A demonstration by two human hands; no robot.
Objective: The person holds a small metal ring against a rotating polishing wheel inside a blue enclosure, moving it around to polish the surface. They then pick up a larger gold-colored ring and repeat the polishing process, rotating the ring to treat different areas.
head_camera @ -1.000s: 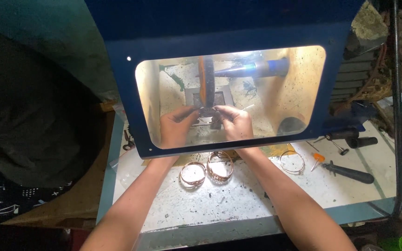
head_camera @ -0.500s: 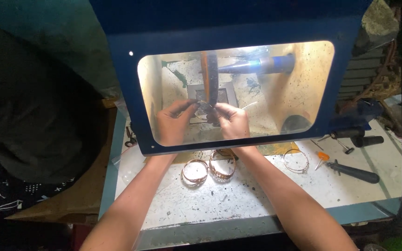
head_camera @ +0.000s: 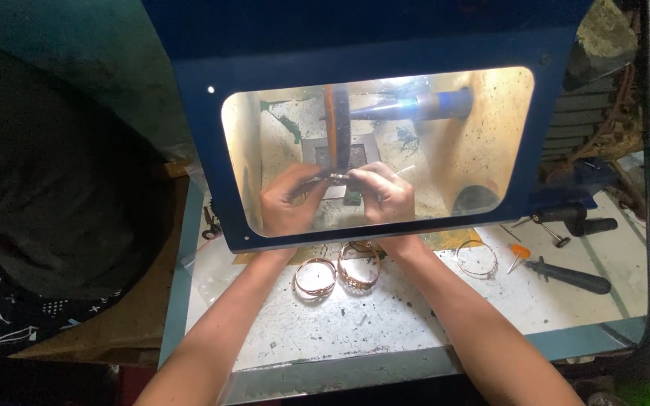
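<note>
Both your hands reach inside the lit blue cabinet (head_camera: 197, 150), just below its upright wheel (head_camera: 338, 135). Your left hand (head_camera: 287, 201) and right hand (head_camera: 385, 197) each close their grip, pinching a small ring-shaped piece (head_camera: 338, 178) between them at the wheel's lower edge. On the desk (head_camera: 385, 316) just outside the cabinet lie copper bangles (head_camera: 338, 272).

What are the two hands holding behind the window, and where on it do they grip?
Left hand and right hand pinch a small thin metal piece by its two ends, below the wheel. What kind of piece cannot be told.
</note>
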